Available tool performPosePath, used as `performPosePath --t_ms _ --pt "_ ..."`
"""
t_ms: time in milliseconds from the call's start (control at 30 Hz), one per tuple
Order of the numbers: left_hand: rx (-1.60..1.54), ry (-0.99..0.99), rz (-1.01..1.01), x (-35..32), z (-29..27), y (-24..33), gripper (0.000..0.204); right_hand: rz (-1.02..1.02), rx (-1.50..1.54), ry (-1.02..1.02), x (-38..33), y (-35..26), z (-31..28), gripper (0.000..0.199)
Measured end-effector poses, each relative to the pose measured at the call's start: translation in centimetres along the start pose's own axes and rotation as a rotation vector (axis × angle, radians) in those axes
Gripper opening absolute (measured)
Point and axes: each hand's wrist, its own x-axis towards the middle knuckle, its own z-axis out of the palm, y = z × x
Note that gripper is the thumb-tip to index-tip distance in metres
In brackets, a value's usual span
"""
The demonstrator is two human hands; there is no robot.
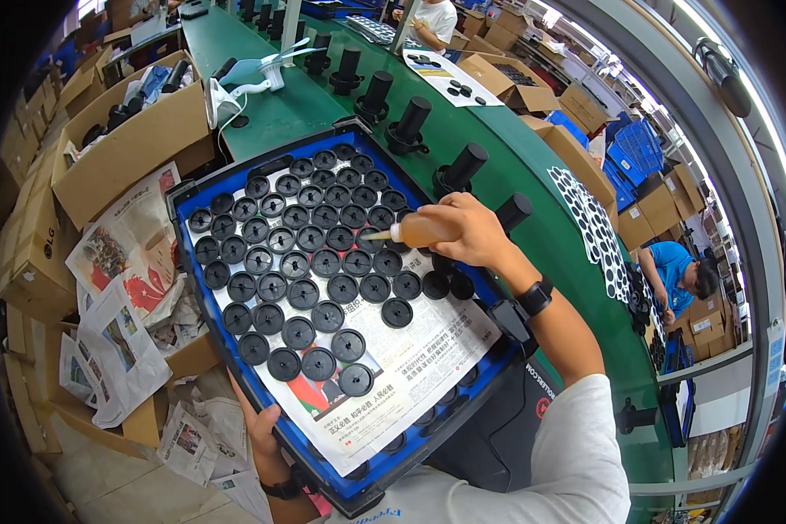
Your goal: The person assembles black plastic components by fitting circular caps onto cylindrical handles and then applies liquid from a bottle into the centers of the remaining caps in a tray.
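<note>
A blue plastic crate (188, 196) lined with newspaper (393, 367) rests against my body. Several round black plastic discs (299, 262) lie in rows on the paper. My right hand (467, 227) grips a small amber squeeze bottle (415, 231), its pale nozzle pointing left over a disc near the crate's middle. A black band sits on that wrist. My left hand (258, 428) reaches under the crate's near left edge and supports it; only part of the hand shows.
A green conveyor table (279, 109) runs away ahead, carrying black cylindrical parts on bases (410, 127) and a white handheld tool (244, 83). Cardboard boxes (122, 140) and loose newspapers (122, 262) lie at left. A person in blue (677, 271) works at right, another person far ahead.
</note>
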Motion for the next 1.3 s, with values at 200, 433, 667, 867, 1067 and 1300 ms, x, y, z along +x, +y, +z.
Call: performPosePath --t_ms 200,433,667,867,1067,1300 --pt "0.003 -0.006 -0.011 0.0 0.0 0.1 0.100 -0.070 0.097 0.084 -0.7 -1.3 -1.2 0.058" --pt "-0.009 -0.012 0.003 0.1 0.4 0.2 0.100 -0.111 0.020 -0.013 -0.8 -1.7 0.3 0.058" --pt "-0.009 -0.026 0.028 0.1 0.4 0.2 0.099 -0.109 -0.008 -0.016 -0.8 -1.8 0.4 0.057" --pt "-0.006 -0.009 0.013 0.0 0.2 0.2 0.099 -0.089 -0.013 -0.021 -0.5 -2.0 0.6 0.057" --pt "-0.016 -0.005 0.018 0.1 0.3 0.2 0.099 -0.097 0.073 -0.014 -0.9 -1.8 0.5 0.058" --pt "0.005 0.002 0.011 0.1 0.4 0.6 0.099 -0.174 0.228 0.005 -1.1 -3.6 -0.3 0.059"
